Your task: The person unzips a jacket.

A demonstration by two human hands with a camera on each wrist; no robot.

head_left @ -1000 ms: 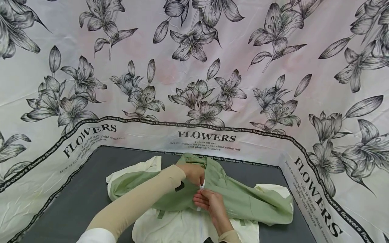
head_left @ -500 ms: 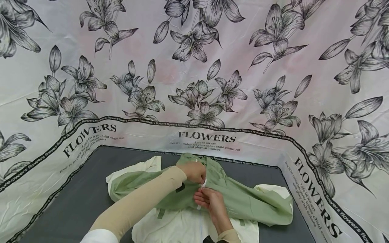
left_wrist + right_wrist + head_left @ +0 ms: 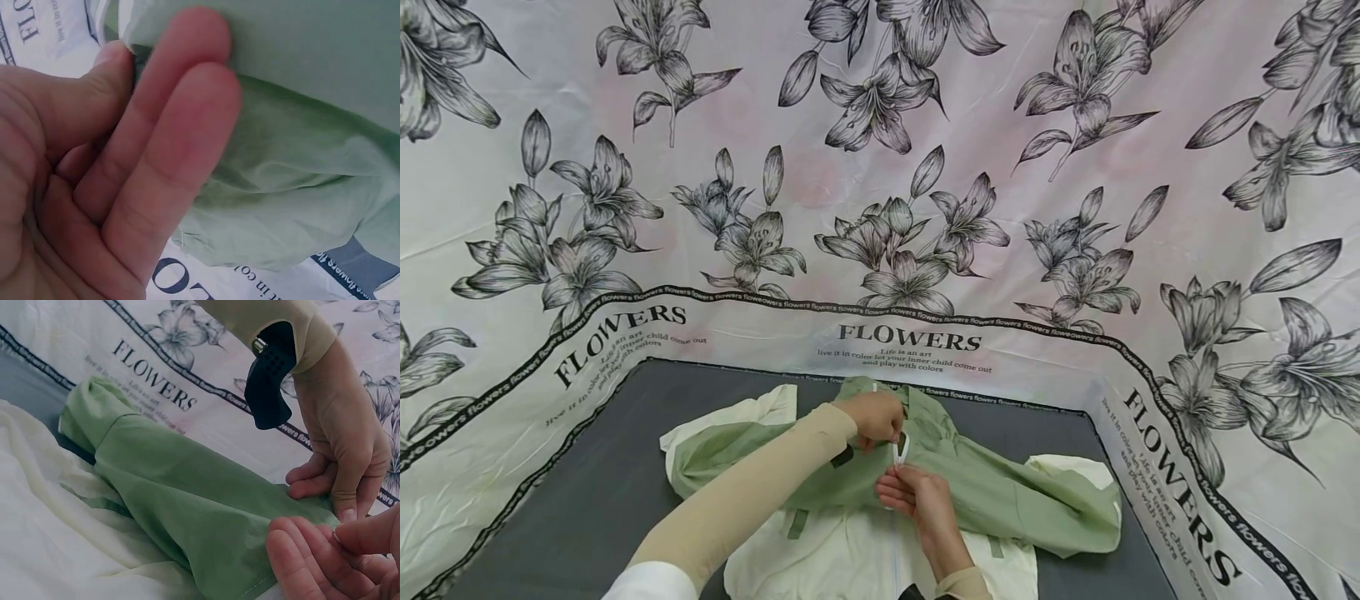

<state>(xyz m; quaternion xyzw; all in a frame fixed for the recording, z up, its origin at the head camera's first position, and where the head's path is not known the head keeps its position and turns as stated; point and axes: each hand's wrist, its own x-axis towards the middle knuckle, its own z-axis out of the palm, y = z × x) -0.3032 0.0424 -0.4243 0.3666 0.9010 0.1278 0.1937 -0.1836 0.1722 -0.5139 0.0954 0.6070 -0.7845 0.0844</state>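
Observation:
A light green and cream jacket (image 3: 1015,500) lies spread on the dark grey table (image 3: 587,500). My left hand (image 3: 886,435) pinches the green fabric (image 3: 300,156) near the collar, thumb against two fingers (image 3: 169,156). Just below it, my right hand (image 3: 893,483) pinches the white zipper (image 3: 899,450) at the jacket's front opening. In the right wrist view both hands meet over the green fabric (image 3: 187,500), the left hand (image 3: 340,462) above the right hand (image 3: 319,562). The zipper slider itself is hidden by the fingers.
A white cloth printed with black flowers and the word FLOWERS (image 3: 910,337) walls in the table at the back and both sides. A cream sleeve (image 3: 737,412) reaches left and a green sleeve (image 3: 1075,508) reaches right. Bare grey table shows at the left.
My left hand has risen slightly toward the collar, drawing the green edge up with it. The right hand has stayed almost where it was on the zipper.

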